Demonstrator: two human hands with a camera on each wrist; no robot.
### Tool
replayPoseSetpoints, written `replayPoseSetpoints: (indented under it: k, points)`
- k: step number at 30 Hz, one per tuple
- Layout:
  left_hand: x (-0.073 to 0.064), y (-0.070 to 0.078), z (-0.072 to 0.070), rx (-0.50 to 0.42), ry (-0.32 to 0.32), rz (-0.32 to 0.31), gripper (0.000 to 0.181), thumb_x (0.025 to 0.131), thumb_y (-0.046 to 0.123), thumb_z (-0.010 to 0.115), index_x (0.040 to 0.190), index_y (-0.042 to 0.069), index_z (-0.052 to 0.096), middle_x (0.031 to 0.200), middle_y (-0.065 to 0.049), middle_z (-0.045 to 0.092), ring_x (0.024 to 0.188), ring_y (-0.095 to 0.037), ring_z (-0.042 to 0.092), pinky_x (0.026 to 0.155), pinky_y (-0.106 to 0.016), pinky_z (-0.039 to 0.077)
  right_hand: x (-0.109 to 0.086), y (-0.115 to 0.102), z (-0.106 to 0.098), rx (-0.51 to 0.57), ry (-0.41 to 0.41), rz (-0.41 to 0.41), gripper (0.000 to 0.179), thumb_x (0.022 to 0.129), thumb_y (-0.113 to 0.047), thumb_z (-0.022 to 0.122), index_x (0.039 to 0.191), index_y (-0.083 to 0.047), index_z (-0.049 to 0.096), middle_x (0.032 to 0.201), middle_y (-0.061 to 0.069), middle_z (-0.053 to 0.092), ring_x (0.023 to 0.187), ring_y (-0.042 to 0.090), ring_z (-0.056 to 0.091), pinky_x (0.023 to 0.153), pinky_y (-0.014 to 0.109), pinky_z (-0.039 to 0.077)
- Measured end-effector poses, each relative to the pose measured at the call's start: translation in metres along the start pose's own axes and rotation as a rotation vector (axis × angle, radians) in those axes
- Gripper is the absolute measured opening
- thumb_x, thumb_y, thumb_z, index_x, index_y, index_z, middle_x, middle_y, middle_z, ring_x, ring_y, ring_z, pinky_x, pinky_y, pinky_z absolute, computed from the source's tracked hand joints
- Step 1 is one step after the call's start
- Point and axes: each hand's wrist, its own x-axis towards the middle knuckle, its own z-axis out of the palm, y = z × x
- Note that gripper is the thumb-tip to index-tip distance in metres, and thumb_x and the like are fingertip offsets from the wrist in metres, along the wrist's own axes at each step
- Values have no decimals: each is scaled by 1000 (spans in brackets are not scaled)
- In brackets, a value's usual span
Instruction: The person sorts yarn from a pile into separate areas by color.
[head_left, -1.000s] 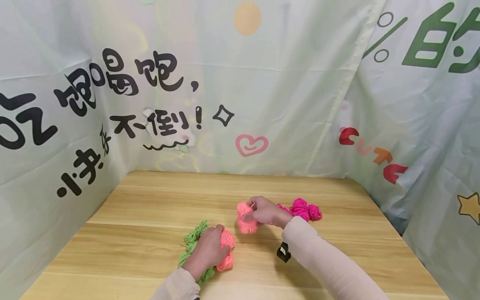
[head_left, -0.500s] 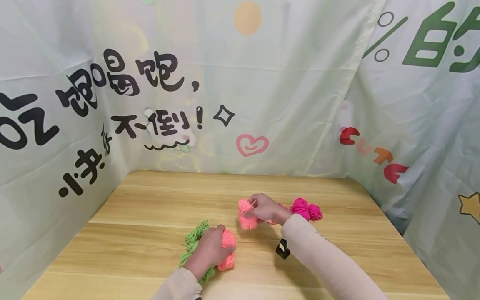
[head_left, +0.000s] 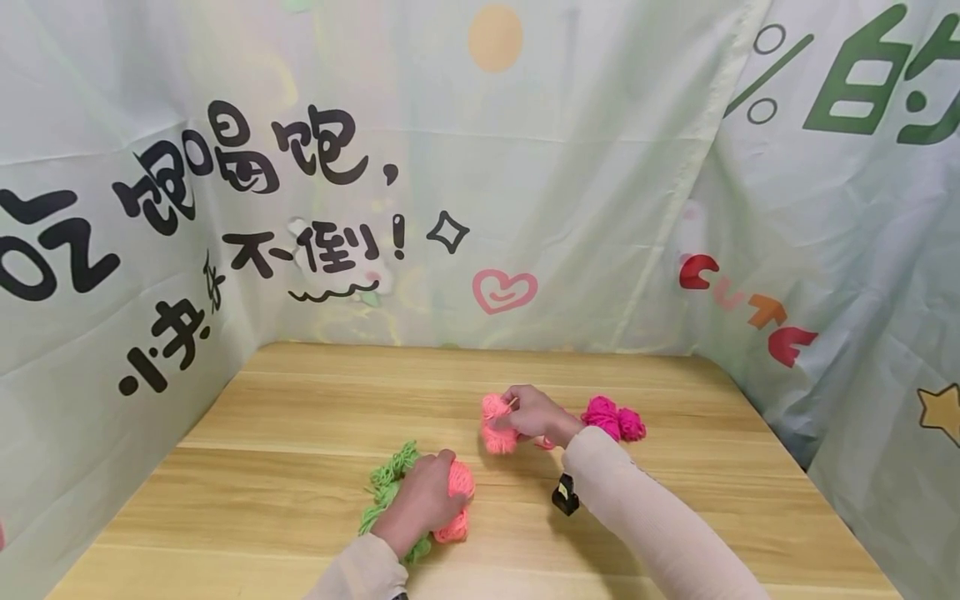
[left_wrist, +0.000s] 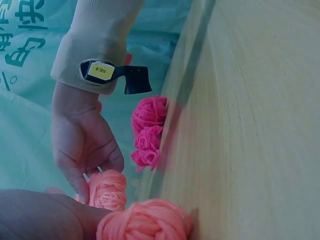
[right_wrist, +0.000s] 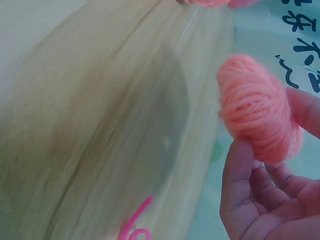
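Note:
My right hand [head_left: 534, 414] pinches a coral-pink ball of yarn [head_left: 498, 423] above the middle of the table. In the right wrist view, thumb and fingers press on the sides of that ball [right_wrist: 255, 107], with its wound strands showing. Lower left, my left hand [head_left: 426, 500] grips more coral yarn [head_left: 461, 479], its thumb lying across the front; part of this yarn is covered by the hand. Green yarn [head_left: 388, 479] lies on the table along the left hand's outer side. The left wrist view has both coral bundles close together, the left hand's yarn [left_wrist: 145, 222] nearer.
Magenta yarn balls [head_left: 606, 417] lie behind the right forearm on the wooden table [head_left: 300, 417]. A loose magenta strand [right_wrist: 137, 212] shows in the right wrist view. The right cuff carries a black wrist camera [head_left: 566, 496]. Printed curtains [head_left: 600, 208] enclose the table's back and sides.
My right hand has shifted slightly up and to the right with the coral ball. The left hand has stayed almost still, holding its coral yarn.

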Motion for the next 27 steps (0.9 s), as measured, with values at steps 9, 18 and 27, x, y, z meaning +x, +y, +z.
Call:
replayPoseSetpoints:
  k: [9, 18, 27]
  points:
    - [2, 0, 1, -13, -5, -6, 60, 77, 11, 80, 126, -9, 53, 112, -24, 59, 104, -38, 58, 85, -51, 52, 3, 2, -1, 5, 32, 15, 47, 79, -13, 80, 114, 3, 54, 99, 13, 53, 71, 20, 57, 64, 37, 57]
    - [2, 1, -1, -26, 12, 28, 57, 76, 9, 79, 125, -7, 54, 110, -22, 59, 101, -36, 58, 84, -51, 52, 4, 6, -3, -5, 55, 7, 40, 80, -14, 79, 109, 3, 56, 93, 11, 54, 65, 16, 55, 64, 37, 57]
    - [5, 0, -7, -104, 26, 62, 60, 76, 11, 79, 126, -7, 53, 106, -17, 61, 94, -30, 59, 76, -44, 54, 6, 7, -2, -6, 70, 18, 42, 81, -14, 78, 111, 3, 54, 94, 12, 54, 62, 15, 54, 61, 34, 56]
